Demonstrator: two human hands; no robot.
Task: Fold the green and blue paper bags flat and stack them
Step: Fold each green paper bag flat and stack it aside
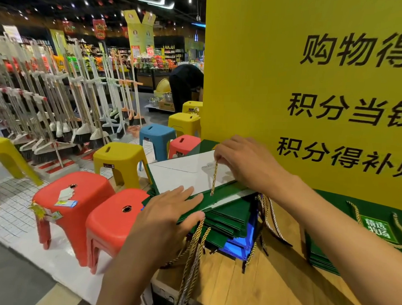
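Observation:
A green paper bag [225, 197] with a white inside [185, 174] lies on top of a stack of folded green and blue bags [234, 224] at the wooden table's left edge. My left hand [170, 210] rests flat on the bag's near edge, thumb hooked under it. My right hand [245, 163] pinches the bag's gold rope handle [214, 178] above the white panel. More rope handles [193, 254] hang off the stack's front. Another pile of flat green bags [328, 257] lies to the right.
A tall yellow sign [311, 87] stands right behind the stack. The wooden table [247, 288] extends toward me. Red [73, 200], yellow [120, 158] and blue [157, 135] plastic stools crowd the floor to the left, with racks of brooms [49, 106] beyond. A person [184, 83] bends over farther back.

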